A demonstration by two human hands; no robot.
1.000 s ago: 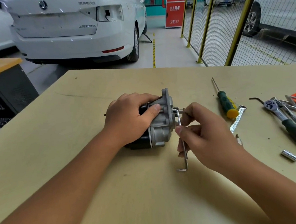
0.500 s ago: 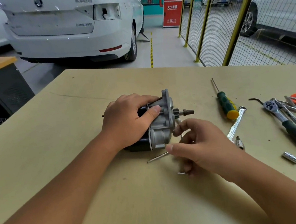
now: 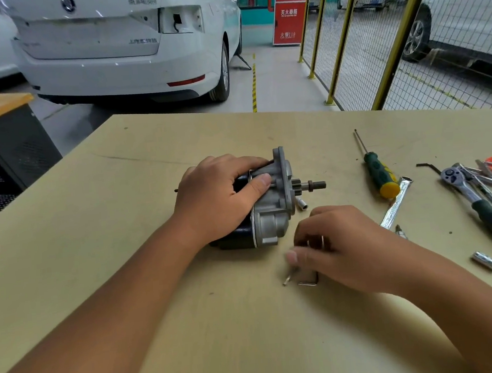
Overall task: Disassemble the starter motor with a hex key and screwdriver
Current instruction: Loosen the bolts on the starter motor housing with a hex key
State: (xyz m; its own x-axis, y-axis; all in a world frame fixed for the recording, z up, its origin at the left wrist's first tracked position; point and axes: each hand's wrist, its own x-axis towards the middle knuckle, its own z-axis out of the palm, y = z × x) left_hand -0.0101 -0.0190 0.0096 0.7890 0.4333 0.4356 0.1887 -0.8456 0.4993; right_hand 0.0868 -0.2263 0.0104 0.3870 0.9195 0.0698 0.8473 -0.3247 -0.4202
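Fingers (image 3: 293, 255) of the right hand (image 3: 343, 246) are pinching the thin bent steel hex key (image 3: 309, 282) low over the tan tabletop (image 3: 122, 228). Left hand (image 3: 219, 201) is gripping the grey-and-black metal starter motor (image 3: 273, 201); it should be holding tight while the key is going fully into a bolt.

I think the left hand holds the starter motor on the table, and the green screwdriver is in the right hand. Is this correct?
Not quite. The head view shows the green screwdriver lying on the table, beyond the right hand, which holds the hex key. The left hand does hold the starter motor.
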